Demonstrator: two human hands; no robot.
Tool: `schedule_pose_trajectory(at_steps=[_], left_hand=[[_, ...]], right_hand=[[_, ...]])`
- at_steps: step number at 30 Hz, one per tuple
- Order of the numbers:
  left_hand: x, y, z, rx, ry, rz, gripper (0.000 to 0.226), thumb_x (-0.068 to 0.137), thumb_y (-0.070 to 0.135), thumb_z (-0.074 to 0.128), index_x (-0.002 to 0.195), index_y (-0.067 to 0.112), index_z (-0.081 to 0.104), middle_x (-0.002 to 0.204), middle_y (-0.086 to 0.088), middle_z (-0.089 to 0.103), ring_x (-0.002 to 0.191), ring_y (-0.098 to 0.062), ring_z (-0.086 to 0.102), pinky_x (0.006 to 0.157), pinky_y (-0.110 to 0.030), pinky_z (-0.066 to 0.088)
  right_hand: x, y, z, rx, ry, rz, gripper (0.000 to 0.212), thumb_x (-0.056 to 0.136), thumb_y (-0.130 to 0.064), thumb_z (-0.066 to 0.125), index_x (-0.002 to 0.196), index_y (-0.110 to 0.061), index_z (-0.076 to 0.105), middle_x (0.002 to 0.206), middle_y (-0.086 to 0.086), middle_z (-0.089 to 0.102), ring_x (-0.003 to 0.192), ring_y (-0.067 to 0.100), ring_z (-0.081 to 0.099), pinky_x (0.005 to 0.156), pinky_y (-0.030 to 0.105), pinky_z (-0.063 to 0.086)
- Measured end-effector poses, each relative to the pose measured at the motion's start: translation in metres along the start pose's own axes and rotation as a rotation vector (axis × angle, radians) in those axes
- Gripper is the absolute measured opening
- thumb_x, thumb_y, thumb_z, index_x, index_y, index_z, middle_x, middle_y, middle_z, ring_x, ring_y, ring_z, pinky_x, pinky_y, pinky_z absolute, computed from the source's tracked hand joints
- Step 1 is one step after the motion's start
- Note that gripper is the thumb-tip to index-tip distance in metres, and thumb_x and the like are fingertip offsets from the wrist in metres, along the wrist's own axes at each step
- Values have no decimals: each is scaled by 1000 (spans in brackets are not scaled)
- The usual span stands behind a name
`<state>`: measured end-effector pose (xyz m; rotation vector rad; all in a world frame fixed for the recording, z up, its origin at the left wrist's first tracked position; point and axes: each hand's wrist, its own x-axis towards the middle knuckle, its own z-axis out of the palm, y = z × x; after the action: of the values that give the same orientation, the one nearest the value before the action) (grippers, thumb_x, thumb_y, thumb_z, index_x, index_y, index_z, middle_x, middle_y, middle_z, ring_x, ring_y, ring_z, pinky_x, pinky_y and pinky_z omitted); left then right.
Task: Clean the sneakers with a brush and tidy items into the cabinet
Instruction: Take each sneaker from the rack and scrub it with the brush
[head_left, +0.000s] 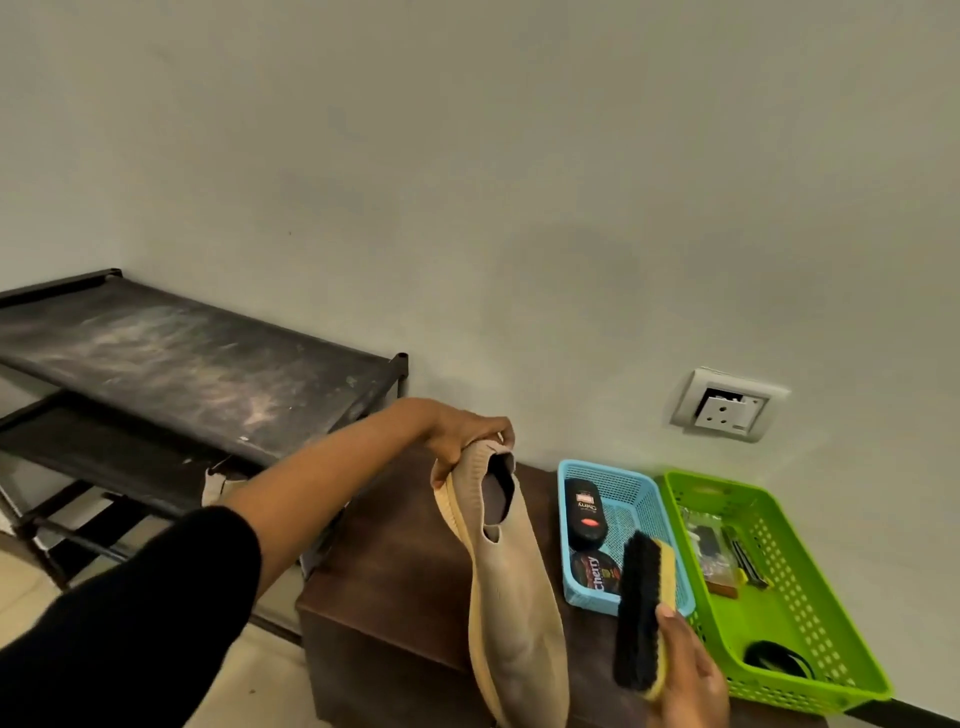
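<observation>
Beige sneaker (511, 597), left hand (462, 431) around it; brush (641, 608), right hand (685, 675) around it; probably "Cherry" polish (585, 512) in blue basket (608, 470).

Your table (395, 561) top is bare left of the hanging sneaker (511, 597); the right half is taken by the blue basket (631, 501) and green basket (753, 618), side by side close to the wall (519, 156). Shoe rack (197, 358) crowds the table's left end; its dusty top shelf is open from above. The brush (641, 613) in your right grip (685, 675) overhangs the blue basket's near corner.
</observation>
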<state>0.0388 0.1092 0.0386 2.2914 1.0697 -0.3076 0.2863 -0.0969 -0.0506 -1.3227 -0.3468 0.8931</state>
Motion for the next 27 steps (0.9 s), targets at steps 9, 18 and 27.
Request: schedule_pose_trajectory(at_steps=[9, 18, 27], left_hand=[[25, -70, 99, -424, 406, -203, 96, 63, -4, 78, 139, 25, 28, 137, -7, 47, 125, -25, 45, 102, -39, 43], [-16, 50, 203, -1230, 1053, -666, 61, 80, 14, 71, 133, 17, 41, 130, -3, 52, 113, -18, 54, 86, -26, 45], [-5, 103, 216, -1206, 945, -643, 85, 77, 22, 75, 145, 15, 24, 144, -4, 34, 127, -22, 43, 99, -33, 43]], right_hand=[[8, 13, 17, -60, -32, -2, 36, 85, -19, 64, 113, 3, 62, 83, 13, 69, 71, 19, 62, 61, 21, 53], [8, 23, 31, -265, -213, -30, 25, 87, -17, 62, 108, -3, 66, 85, 2, 73, 75, 7, 66, 57, 13, 52], [-11, 45, 40, -754, -340, -148, 31, 95, -35, 47, 119, -20, 60, 110, -1, 65, 106, 23, 58, 84, 33, 42]])
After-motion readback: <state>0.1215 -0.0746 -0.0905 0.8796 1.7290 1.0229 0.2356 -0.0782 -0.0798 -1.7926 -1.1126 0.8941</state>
